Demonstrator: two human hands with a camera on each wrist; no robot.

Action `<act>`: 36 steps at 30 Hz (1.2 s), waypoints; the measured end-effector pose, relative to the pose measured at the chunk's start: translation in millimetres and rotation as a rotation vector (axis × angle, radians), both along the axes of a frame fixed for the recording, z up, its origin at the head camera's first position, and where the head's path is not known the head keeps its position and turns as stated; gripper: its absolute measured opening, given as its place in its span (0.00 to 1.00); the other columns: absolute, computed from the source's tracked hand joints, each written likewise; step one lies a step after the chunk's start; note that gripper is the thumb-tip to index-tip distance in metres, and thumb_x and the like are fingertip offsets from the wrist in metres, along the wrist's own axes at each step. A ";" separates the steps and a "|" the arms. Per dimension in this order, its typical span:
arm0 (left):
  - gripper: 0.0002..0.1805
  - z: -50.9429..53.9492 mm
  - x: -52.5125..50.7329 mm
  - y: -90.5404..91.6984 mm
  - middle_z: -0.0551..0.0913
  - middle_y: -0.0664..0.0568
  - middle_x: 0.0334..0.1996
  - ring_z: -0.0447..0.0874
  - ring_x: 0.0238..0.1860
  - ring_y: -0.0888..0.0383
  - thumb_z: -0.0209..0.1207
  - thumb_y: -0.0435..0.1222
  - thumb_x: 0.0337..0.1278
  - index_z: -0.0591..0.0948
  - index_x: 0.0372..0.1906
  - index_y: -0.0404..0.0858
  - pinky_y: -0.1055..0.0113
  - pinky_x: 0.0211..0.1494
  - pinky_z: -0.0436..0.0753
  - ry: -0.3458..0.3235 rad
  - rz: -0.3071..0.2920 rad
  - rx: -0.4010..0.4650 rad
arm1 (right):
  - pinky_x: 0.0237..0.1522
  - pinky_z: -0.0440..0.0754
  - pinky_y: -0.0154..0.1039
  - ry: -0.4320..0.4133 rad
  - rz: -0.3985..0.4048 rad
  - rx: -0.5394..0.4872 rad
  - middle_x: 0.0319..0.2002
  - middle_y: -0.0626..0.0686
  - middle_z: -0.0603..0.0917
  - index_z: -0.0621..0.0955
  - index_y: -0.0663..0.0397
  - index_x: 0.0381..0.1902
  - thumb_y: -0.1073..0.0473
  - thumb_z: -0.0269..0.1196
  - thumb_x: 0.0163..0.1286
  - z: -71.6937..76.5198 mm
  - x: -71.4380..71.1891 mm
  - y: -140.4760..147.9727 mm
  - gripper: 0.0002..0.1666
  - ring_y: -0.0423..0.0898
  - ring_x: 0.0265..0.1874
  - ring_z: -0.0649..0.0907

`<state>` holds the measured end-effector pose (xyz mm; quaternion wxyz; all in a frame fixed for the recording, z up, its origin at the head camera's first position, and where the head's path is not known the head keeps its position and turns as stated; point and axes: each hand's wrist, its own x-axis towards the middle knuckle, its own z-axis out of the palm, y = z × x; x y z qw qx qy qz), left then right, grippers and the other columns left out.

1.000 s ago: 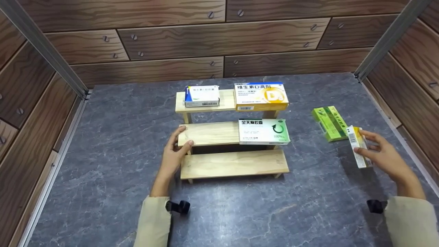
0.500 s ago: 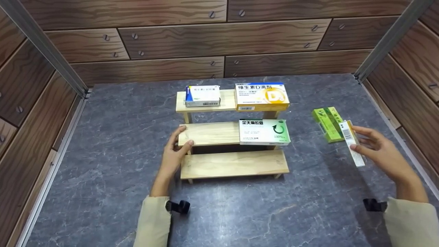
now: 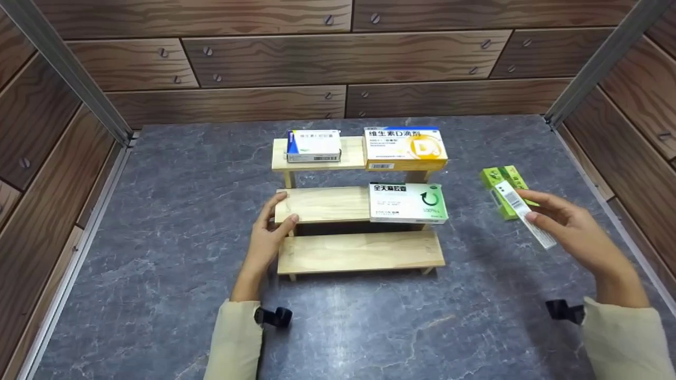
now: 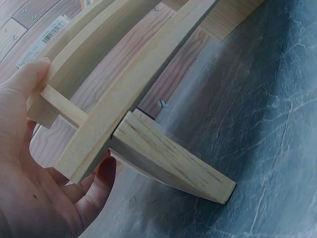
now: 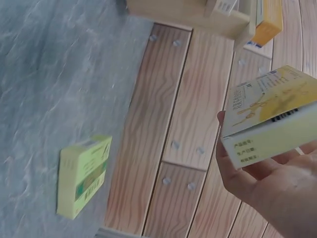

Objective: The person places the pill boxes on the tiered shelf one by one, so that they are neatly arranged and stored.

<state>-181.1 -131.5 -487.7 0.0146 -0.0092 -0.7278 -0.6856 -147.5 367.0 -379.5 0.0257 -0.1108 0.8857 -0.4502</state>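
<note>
Left hand [image 3: 268,235] gripped the left end of the three-tier wooden stand [image 3: 362,252] at its middle shelf. Right hand [image 3: 578,227] pinched a white-and-yellow carton [image 5: 272,111], aloft to the right of the stand.

Head view gave only a narrow white side of that carton, tilted, with barcode. Right wrist view added the broad yellow-printed face and an end flap with lines of Chinese print. From the head it overlapped the green carton [image 5: 84,177], which lay on the counter [image 3: 158,237] right of the stand; right wrist view showed the two apart.

On the stand: white-and-blue carton [image 3: 317,145], top shelf left; vitamin D drops carton [image 3: 405,148], top shelf right; white-and-green carton [image 3: 406,203], middle shelf right.

Left wrist view showed what the head view did not: fingers curled beneath a shelf board, thumb on a board edge, and the underside of the stand.

Obscured: some right-hand fingers, behind the carton in the head view; carton's far end, cut off in the right wrist view; stand, cropped in both wrist views. Small print on the white-and-blue carton too blurred to read.
</note>
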 end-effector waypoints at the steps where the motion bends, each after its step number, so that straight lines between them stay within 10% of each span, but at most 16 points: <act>1: 0.31 0.0 -0.2 -0.1 0.73 0.41 0.55 0.81 0.41 0.47 0.60 0.35 0.63 0.67 0.70 0.46 0.69 0.35 0.74 -0.001 0.003 0.000 | 0.28 0.77 0.34 0.001 0.007 0.003 0.46 0.36 0.80 0.69 0.49 0.69 0.62 0.51 0.76 1.9 -1.4 -3.7 0.25 0.35 0.35 0.79; 19: 0.31 0.5 -0.5 -0.7 0.73 0.42 0.51 0.80 0.41 0.50 0.61 0.36 0.62 0.68 0.69 0.47 0.69 0.34 0.74 -0.022 0.013 0.012 | 0.35 0.78 0.36 0.096 0.136 -0.084 0.53 0.41 0.81 0.74 0.58 0.63 0.62 0.43 0.78 56.7 -14.1 -94.5 0.21 0.41 0.44 0.81; 28: 0.31 0.9 -0.3 1.1 0.74 0.43 0.50 0.81 0.42 0.49 0.62 0.36 0.61 0.68 0.69 0.48 0.69 0.36 0.75 -0.023 0.015 0.027 | 0.30 0.80 0.33 0.102 0.223 -0.163 0.47 0.45 0.84 0.78 0.62 0.56 0.68 0.49 0.74 61.6 -26.8 -134.6 0.17 0.42 0.34 0.82; 36: 0.31 1.1 -0.8 1.5 0.74 0.41 0.51 0.82 0.42 0.53 0.62 0.36 0.60 0.69 0.68 0.48 0.69 0.37 0.77 -0.013 0.027 0.021 | 0.47 0.77 0.30 0.071 0.351 -0.142 0.51 0.44 0.82 0.77 0.60 0.58 0.66 0.50 0.75 59.0 -36.0 -170.4 0.17 0.39 0.46 0.80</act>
